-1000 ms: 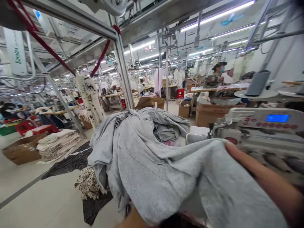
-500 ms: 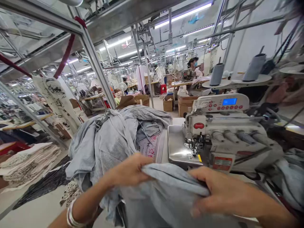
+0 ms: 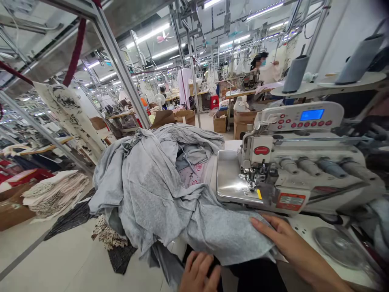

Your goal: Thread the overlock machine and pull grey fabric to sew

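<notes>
A large heap of light grey knit fabric [image 3: 146,182] lies left of the sewing machine, and one end of it stretches right along the table's front. My right hand [image 3: 281,235] is at that end, thumb and fingers closed on the cloth near its edge; part of the grip is hidden. Lower down, my left hand [image 3: 199,273] is below the front edge of the cloth, its fingers loosely curved and apart, with nothing visible in them. Just behind the stretched end stands the overlock sewing machine [image 3: 261,174] with its shiny metal plate [image 3: 229,174].
Grey thread cones [image 3: 296,73] stand behind the machine. To the left, a stack of patterned fabric [image 3: 57,194] sits beside a cardboard box [image 3: 15,207]. A metal post [image 3: 121,65] rises behind the heap. Farther back, a person [image 3: 259,67] sits at another workstation.
The bunched grey cloth between both hands is now spread toward the right. My left hand has let go and moved down; my right hand stays at the cloth's end. The view has shifted slightly.
</notes>
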Demonstrator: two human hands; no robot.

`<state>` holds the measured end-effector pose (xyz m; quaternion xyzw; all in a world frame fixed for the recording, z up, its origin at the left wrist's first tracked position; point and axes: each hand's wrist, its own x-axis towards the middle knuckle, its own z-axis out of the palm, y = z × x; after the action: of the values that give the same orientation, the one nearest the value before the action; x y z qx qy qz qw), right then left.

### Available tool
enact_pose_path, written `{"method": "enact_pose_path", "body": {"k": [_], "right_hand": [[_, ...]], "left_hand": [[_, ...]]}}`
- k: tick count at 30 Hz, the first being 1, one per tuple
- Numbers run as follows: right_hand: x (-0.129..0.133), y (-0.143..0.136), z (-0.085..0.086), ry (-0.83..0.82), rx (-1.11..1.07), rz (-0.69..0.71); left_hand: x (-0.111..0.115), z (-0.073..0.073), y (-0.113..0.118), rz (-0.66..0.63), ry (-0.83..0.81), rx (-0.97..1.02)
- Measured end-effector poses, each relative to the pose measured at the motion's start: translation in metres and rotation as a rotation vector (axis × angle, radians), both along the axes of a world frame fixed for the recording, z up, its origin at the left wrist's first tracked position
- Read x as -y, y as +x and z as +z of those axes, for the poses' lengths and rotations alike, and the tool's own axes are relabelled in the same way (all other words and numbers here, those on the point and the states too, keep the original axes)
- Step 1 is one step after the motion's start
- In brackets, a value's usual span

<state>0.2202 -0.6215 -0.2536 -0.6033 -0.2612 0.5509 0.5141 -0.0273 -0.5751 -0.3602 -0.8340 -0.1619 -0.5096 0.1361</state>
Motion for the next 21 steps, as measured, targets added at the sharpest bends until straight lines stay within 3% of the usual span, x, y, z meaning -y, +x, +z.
{"method": "enact_pose_path", "body": {"k": [3, 8, 12, 17, 21], "right_hand": [[-0.002, -0.002, 0.007, 0.011, -0.069, 0.023], [-0.001, -0.011, 0.022, -0.004, -0.166, -0.008], [-0.001, -0.018, 0.037, -0.022, -0.172, -0.078], [-0.004, -0.024, 0.045, 0.001, -0.152, -0.077], [-0.004, -0.025, 0.049, 0.003, -0.148, -0.053]], "left_hand": [[0.004, -0.015, 0.008, 0.135, -0.096, 0.0], [-0.012, 0.0, 0.02, 0.12, -0.033, 0.055], [0.001, 0.006, 0.027, 0.09, -0.148, 0.09], [0.029, 0.009, 0.054, 0.22, -0.362, 0.259], [0.027, 0.012, 0.059, 0.32, -0.469, 0.218]]}}
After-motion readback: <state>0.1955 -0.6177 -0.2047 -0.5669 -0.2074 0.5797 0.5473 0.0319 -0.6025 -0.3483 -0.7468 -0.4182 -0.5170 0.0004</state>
